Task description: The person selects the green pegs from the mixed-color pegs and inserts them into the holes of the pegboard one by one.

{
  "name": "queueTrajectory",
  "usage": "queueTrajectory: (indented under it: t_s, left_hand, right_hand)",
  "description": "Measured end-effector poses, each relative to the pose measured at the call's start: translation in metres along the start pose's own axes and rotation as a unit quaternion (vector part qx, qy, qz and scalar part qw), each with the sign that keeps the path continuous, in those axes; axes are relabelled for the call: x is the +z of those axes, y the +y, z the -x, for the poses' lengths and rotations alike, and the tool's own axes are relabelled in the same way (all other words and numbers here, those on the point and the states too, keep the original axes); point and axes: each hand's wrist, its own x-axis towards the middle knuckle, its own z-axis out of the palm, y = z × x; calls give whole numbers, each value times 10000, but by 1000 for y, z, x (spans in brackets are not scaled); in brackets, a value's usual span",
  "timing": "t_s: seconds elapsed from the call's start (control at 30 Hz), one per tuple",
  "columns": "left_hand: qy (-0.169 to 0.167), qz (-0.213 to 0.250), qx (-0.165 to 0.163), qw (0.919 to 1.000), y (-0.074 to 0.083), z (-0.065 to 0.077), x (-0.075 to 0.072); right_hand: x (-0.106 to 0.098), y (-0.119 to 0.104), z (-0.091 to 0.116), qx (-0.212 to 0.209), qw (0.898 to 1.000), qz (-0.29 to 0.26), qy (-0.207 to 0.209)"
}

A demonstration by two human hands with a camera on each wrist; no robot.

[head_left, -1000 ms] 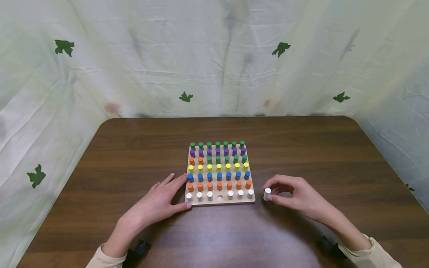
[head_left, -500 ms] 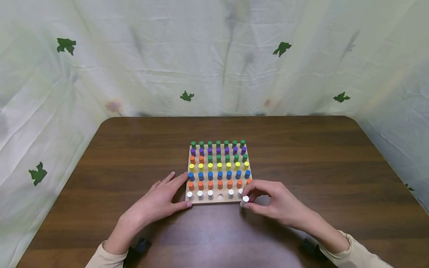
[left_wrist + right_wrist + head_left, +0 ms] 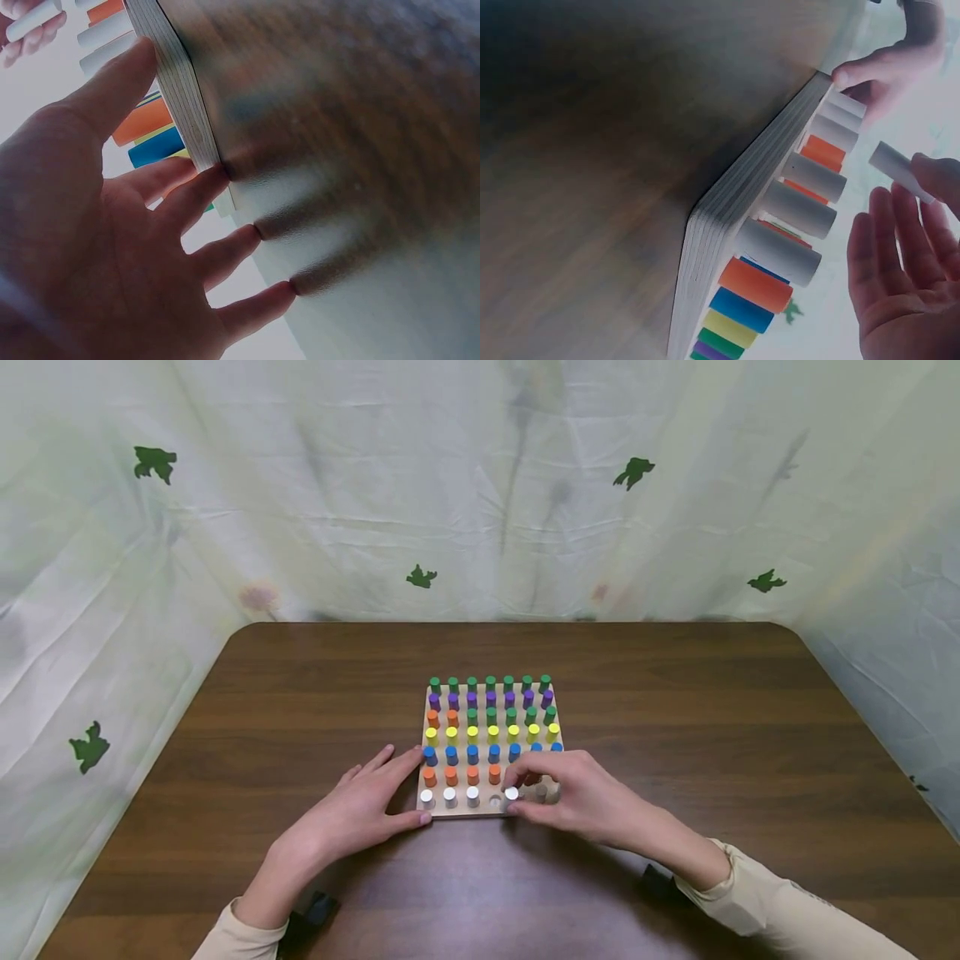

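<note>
A wooden pegboard [image 3: 461,814] carries rows of coloured pegs, with white ones at the front. In the front row an open hole [image 3: 495,802] shows among the white pegs. My right hand [image 3: 592,797] pinches a white peg [image 3: 511,796] between thumb and fingers, just right of that hole. In the right wrist view this held peg [image 3: 894,166] is tilted and apart from the board. My left hand [image 3: 356,814] lies spread, its thumb and index finger touching the board's left side. Some right-hand pegs of the front rows are hidden behind my right hand.
A brown wooden table [image 3: 322,685] bears the board. Pale curtains [image 3: 480,485] with green bird-shaped patches stand behind and at both sides. In the third row from the back, two orange pegs [image 3: 442,719] sit beside green ones.
My right hand has carried the white peg leftward, from the table right of the board to above the front row. My left hand stays in place at the board's left edge.
</note>
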Motion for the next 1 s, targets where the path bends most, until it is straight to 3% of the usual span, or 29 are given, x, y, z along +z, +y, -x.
queueTrajectory:
  t_s: [0.4, 0.67, 1.0]
  left_hand:
    - [50, 15, 30, 10000, 1, 0, 2]
    - [69, 2, 64, 10000, 1, -1, 2]
    - [97, -17, 51, 9999, -1, 0, 2]
  right_hand:
    - [4, 7, -14, 369, 9966, 626, -393]
    - [9, 12, -19, 238, 9931, 1040, -487]
    - [10, 15, -21, 188, 9927, 1052, -556]
